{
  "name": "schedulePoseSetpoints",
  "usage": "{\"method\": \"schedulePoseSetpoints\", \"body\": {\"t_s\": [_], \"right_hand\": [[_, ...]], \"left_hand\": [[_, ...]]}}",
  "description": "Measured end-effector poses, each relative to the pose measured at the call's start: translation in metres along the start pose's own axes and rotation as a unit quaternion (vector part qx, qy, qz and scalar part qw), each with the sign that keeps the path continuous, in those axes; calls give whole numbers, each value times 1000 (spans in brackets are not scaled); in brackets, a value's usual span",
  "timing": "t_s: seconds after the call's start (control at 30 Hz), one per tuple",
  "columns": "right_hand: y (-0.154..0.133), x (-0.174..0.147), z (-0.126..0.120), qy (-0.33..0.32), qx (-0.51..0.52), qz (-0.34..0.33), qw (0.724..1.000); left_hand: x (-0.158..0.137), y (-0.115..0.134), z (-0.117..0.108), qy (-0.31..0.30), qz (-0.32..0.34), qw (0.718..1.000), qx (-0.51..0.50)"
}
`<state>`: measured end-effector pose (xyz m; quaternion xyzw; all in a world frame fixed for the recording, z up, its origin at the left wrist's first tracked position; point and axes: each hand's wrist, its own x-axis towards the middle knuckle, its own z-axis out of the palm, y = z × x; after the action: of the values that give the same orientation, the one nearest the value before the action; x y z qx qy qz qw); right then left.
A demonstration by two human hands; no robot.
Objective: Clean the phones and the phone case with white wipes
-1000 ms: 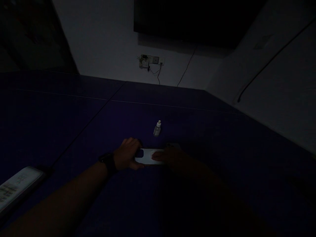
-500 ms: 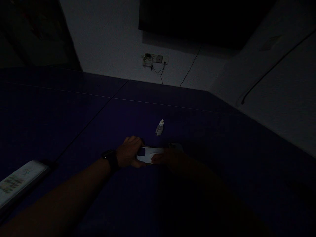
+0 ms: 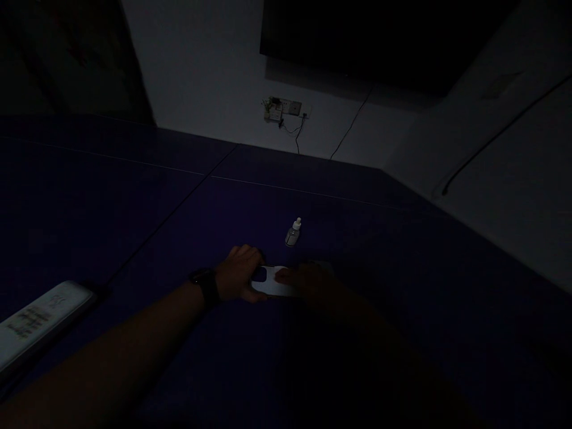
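My left hand [image 3: 241, 271], a dark watch on its wrist, grips the left end of a light phone case [image 3: 274, 289] with a dark camera cutout. The case lies on the dark blue floor [image 3: 187, 357]. My right hand [image 3: 313, 280] is over the case's right part, fingertips bent and pressed against its surface. A pale patch shows at those fingertips, too dim to name. Partly hidden behind that hand is what looks like a phone [image 3: 324, 264]. Beyond the case stands a small clear bottle [image 3: 292, 236] with a white dropper cap.
A white, long box-like object with printed marks [image 3: 40, 322] lies at the left. At the back are a pale wall [image 3: 201, 71], a power socket panel [image 3: 288, 108] with cables, and a large dark screen [image 3: 379, 42]. Another cable [image 3: 500, 134] runs along the right wall.
My right fingertips have moved slightly up across the case, towards its far edge. The left hand keeps its grip. The whole view has shifted a little.
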<state>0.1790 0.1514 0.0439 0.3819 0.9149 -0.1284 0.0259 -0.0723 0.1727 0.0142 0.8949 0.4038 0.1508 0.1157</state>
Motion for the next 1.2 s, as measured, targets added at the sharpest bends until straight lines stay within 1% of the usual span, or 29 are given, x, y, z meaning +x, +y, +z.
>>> {"method": "schedulePoseSetpoints", "body": {"t_s": [0.07, 0.1, 0.27, 0.3, 0.37, 0.47, 0.5, 0.57, 0.7, 0.77, 0.83, 0.93, 1.0, 1.07, 1.17, 1.2], "right_hand": [[-2, 2, -2, 6, -18, 25, 999], [-2, 2, -1, 8, -13, 21, 1000], [5, 1, 5, -6, 48, -83, 995], [5, 1, 5, -9, 54, -95, 994], [5, 2, 4, -6, 51, -81, 995], [2, 5, 1, -1, 10, -4, 1000], [2, 7, 1, 1, -1, 11, 1000], [1, 8, 3, 8, 7, 4, 1000], [2, 7, 11, 9, 77, -67, 995], [0, 6, 12, 5, 86, -79, 993], [-2, 6, 10, 12, 77, -66, 995], [-6, 8, 6, 29, 39, -13, 999], [-7, 8, 6, 28, 28, -1, 999], [-5, 8, 8, 18, 54, -34, 998], [-3, 7, 10, 6, 101, -117, 988], [-3, 7, 10, 13, 105, -125, 987]], "left_hand": [[0, 1, -1, 0, 0, 1000, -1], [0, 1, -1, 1, -1, 1000, -2], [-1, 0, 1, 15, -3, 1000, 2], [-1, -1, 2, 17, -1, 1000, 3], [-1, -3, 3, 16, 3, 1000, 0], [0, -3, 4, 16, 8, 1000, -8], [0, -3, 3, 16, 8, 1000, -10], [0, -3, 2, 14, 9, 1000, -12], [0, -2, 2, 12, 4, 1000, 0], [0, -3, 4, 16, 5, 1000, 3], [0, -4, 5, 17, 11, 1000, 0], [-1, -5, 5, 17, 12, 1000, 0], [-1, -4, 5, 17, 8, 1000, 1], [-1, -2, 3, 14, 3, 1000, 2], [0, 1, 0, 5, -6, 1000, 3], [0, 1, -1, 3, -9, 1000, 3]]}}
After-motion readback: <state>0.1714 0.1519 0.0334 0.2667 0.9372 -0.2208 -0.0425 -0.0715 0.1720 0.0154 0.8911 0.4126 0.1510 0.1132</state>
